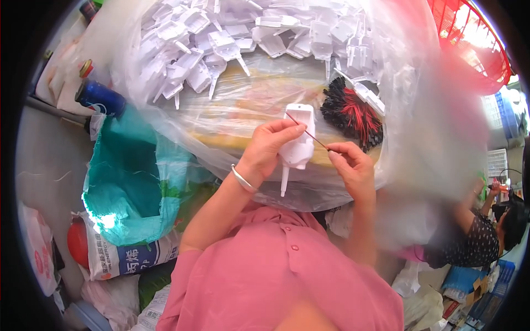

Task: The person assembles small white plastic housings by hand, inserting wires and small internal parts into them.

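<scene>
A thin dark red and black wire [315,138] stretches slantwise between my two hands. My left hand [270,144] is closed, pinching it near its upper end, over a white plastic housing [298,150] with a long narrow stem. The housing rests on clear plastic sheeting, partly covered by my left fingers, so I cannot tell whether they also grip it. My right hand [353,166] pinches the lower end of the wire between thumb and fingertips. To the right lies a bundle of red and black wires [353,118], with a slim white plastic piece [369,98] against it.
White plastic housings [221,44] are heaped along the far side of the plastic-covered surface [243,105]. On the left are an open green sack [118,182] and a blue can [101,98]. A red basket [472,41] stands far right; another person [488,237] is lower right.
</scene>
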